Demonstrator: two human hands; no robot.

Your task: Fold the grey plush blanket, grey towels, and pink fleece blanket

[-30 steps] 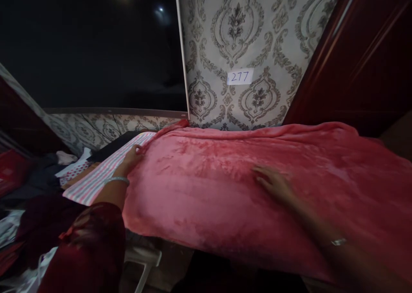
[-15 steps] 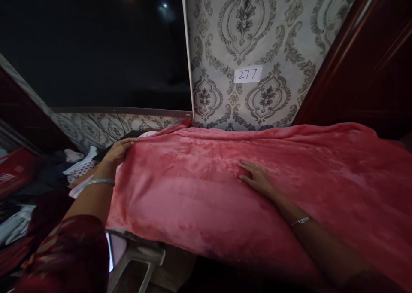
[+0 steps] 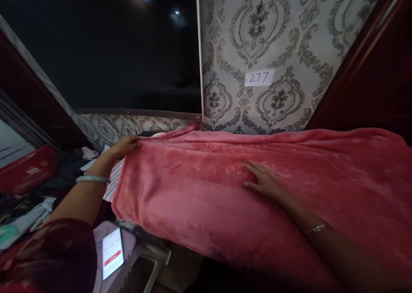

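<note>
A large pink fleece blanket [image 3: 209, 185] lies spread over a raised surface and hangs over its front edge. My left hand [image 3: 124, 146] grips the blanket's far left corner, a bangle on that wrist. Flat on the middle of the blanket rests my right hand [image 3: 262, 180], fingers spread and pointing left, a bracelet on the wrist. A striped pink and white cloth [image 3: 112, 185] peeks out under the blanket's left edge.
A dark screen [image 3: 106, 48] and patterned wallpaper with a "277" label [image 3: 259, 77] stand behind. Piled clothes [image 3: 74, 164] and a red box [image 3: 25, 170] lie at left. A lit phone [image 3: 112, 252] and a white plastic stool [image 3: 151, 258] sit below. Dark wood panel at right [image 3: 370, 78].
My left hand pulled the blanket's corner leftward over the striped cloth, covering most of it. My right hand slid left to the blanket's middle. The view shifted left, revealing the phone.
</note>
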